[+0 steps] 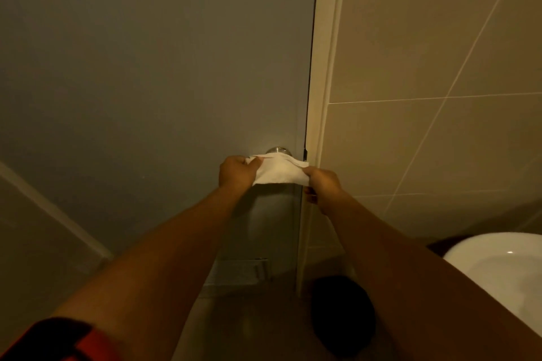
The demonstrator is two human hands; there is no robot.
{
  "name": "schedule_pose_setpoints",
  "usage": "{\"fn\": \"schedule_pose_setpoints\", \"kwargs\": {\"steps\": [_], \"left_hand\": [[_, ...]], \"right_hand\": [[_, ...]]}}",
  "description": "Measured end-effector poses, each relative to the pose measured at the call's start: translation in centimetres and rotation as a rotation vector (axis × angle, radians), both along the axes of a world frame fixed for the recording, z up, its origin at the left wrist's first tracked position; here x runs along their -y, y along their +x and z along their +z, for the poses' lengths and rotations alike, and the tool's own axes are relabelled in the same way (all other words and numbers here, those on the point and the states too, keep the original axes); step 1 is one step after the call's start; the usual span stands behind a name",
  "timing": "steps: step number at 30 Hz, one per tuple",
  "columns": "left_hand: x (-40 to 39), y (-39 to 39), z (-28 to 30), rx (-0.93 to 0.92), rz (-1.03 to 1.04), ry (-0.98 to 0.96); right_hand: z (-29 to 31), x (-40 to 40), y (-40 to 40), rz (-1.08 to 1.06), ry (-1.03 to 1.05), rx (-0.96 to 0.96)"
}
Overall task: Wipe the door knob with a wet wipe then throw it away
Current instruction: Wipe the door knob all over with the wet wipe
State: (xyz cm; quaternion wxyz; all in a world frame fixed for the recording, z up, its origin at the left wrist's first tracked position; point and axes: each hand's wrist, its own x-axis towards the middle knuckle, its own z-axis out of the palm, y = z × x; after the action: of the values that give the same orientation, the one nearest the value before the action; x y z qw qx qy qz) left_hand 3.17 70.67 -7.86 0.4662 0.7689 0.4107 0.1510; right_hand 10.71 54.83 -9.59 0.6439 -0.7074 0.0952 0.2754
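A round metal door knob sticks out of the grey door near its right edge; only its top shows. A white wet wipe is stretched flat over the front of the knob, hiding most of it. My left hand pinches the wipe's left end. My right hand pinches its right end. Both arms reach forward from the bottom of the view.
A cream door frame and beige tiled wall stand to the right of the door. A white basin sits at the lower right. A dark round object stands on the floor below my right arm. A vent is set low in the door.
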Motion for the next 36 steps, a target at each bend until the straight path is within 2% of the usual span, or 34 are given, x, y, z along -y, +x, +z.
{"fn": "schedule_pose_setpoints", "kwargs": {"steps": [1, 3, 6, 8, 10, 13, 17, 22, 25, 26, 27, 30, 32, 34, 36], "left_hand": [[0.0, 0.0, -0.1, -0.017, -0.013, 0.009], [-0.1, -0.2, -0.2, -0.023, -0.041, 0.057], [-0.7, -0.8, 0.0, 0.082, -0.068, 0.170], [-1.2, -1.2, 0.1, 0.129, -0.118, 0.302], [-1.6, -1.5, 0.7, 0.159, -0.193, 0.465], [-2.5, -1.7, 2.3, 0.211, -0.327, 0.753], [-4.0, -1.3, 4.8, 0.330, -0.422, 1.326], [-6.4, 0.8, 8.1, 0.267, -0.558, 1.678], [-8.2, 1.6, 8.9, 0.206, -0.627, 1.821], [-8.7, 1.8, 8.8, 0.198, -0.637, 1.852], [-9.2, 1.9, 8.7, 0.206, -0.636, 1.877], [-9.8, 2.4, 8.1, 0.276, -0.619, 1.946], [-10.1, 2.8, 8.0, 0.294, -0.623, 1.968], [-10.2, 3.2, 7.8, 0.310, -0.619, 1.984], [-10.3, 3.4, 7.7, 0.327, -0.615, 1.995]], "right_hand": [[-0.3, -0.3, -0.1, -0.014, -0.051, 0.066], [-0.7, -0.8, -0.4, -0.072, -0.212, 0.318], [-0.2, -1.3, -1.6, -0.177, -0.350, 0.697], [0.2, -1.7, -2.1, -0.110, -0.372, 0.875], [0.2, -2.2, -2.6, 0.015, -0.349, 0.991], [0.2, -3.0, -3.4, 0.139, -0.322, 1.032], [-0.5, -4.4, -3.8, 0.127, -0.357, 0.976], [-0.9, -6.2, -4.9, 0.019, -0.271, 0.837], [-1.4, -7.1, -5.4, -0.055, -0.213, 0.757], [-1.5, -7.5, -5.4, -0.120, -0.137, 0.680], [-1.6, -7.9, -5.4, -0.208, 0.006, 0.548], [-1.1, -9.6, -5.2, -0.443, 0.554, -0.035], [-1.1, -10.1, -5.1, -0.549, 0.693, -0.213], [-1.1, -10.2, -5.2, -0.590, 0.790, -0.230], [-1.5, -10.2, -5.2, -0.577, 0.780, -0.108]]}}
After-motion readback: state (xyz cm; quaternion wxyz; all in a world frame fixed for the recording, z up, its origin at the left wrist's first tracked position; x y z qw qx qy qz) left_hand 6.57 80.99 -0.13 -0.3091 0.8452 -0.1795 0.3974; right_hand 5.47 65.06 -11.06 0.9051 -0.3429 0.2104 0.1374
